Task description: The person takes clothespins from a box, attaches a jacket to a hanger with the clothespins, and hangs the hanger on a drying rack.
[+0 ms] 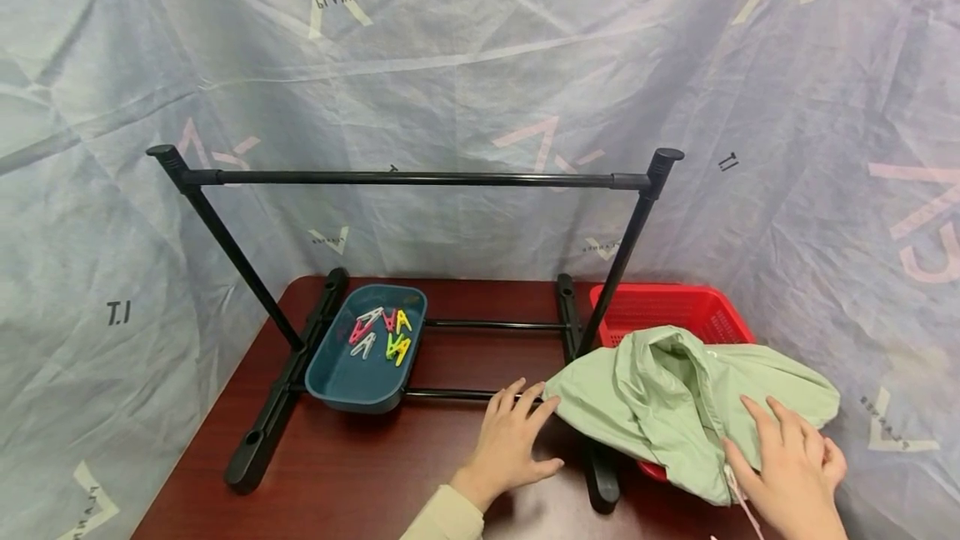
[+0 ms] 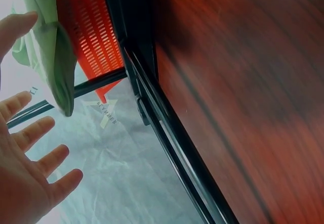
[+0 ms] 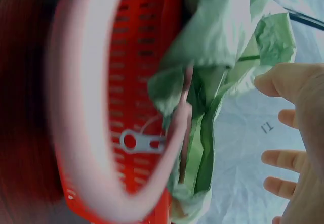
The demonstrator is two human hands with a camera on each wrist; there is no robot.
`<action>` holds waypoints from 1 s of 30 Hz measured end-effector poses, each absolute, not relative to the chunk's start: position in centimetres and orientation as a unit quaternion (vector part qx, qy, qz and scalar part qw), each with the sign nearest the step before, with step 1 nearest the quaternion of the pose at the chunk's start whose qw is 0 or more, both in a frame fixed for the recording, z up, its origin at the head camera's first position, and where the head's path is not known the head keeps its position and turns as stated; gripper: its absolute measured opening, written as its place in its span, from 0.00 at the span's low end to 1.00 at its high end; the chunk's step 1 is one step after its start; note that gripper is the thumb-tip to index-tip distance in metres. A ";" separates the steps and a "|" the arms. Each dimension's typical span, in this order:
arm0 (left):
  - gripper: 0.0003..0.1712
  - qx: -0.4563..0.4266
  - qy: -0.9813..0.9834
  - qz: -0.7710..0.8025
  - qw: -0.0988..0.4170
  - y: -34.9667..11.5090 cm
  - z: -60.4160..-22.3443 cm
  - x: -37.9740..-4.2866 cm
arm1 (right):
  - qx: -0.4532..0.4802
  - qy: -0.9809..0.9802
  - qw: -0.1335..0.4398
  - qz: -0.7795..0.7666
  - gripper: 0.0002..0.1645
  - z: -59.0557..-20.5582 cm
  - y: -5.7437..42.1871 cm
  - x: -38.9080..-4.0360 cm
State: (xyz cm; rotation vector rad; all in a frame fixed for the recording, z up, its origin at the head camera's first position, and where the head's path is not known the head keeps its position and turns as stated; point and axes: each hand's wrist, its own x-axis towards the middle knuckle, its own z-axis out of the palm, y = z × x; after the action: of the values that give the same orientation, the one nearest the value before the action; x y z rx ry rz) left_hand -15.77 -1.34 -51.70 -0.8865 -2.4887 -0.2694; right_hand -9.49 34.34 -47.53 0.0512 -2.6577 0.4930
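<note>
A light green garment (image 1: 652,407) lies bunched over a red basket (image 1: 675,302) at the right of the table. A pale pink cord (image 1: 742,502) hangs from its front edge; in the right wrist view it makes a big blurred loop beside a metal zipper pull (image 3: 134,141). My left hand (image 1: 510,440) hovers by the garment's left corner, fingers spread, and the left wrist view shows nothing in them. Over the garment's right part is my right hand (image 1: 795,465), its fingers loosely spread and apart from the cloth in the right wrist view.
A black rack (image 1: 420,178) with a high crossbar and two feet stands on the dark red table (image 1: 465,457). Between its feet, at the left, sits a blue tray (image 1: 341,382) holding several coloured clothespins (image 1: 363,346). Printed grey sheeting (image 1: 450,90) hangs behind and beside the table.
</note>
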 end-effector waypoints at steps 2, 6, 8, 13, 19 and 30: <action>0.47 -0.326 -0.908 -0.097 0.243 -1.1 -51.8 -15.7 | 0.019 -0.959 0.219 0.180 0.35 -47.7 34.8 -9.4; 0.47 -0.330 -0.907 -0.094 0.245 -0.7 -51.9 -15.8 | 0.027 -0.956 0.228 0.184 0.34 -48.1 35.7 -9.4; 0.47 -0.332 -0.906 -0.091 0.247 -0.5 -52.0 -15.7 | 0.032 -0.955 0.229 0.188 0.33 -48.2 36.1 -9.5; 0.46 -0.340 -0.901 -0.092 0.255 -0.3 -52.2 -15.6 | 0.018 -0.962 0.197 0.186 0.32 -48.6 37.1 -9.5; 0.46 -0.339 -0.901 -0.088 0.258 -0.1 -52.4 -15.4 | 0.018 -0.962 0.200 0.186 0.30 -49.2 37.8 -9.5; 0.47 -0.332 -0.907 -0.078 0.246 0.2 -53.0 -15.6 | 0.016 -0.966 0.186 0.178 0.27 -49.8 38.6 -10.0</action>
State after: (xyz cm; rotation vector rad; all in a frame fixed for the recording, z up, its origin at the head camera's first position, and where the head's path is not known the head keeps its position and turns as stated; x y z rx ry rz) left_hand -15.63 0.20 -52.96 -0.9046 -2.4750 -0.2135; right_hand -9.96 38.55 -49.85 0.0445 -2.7211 0.5008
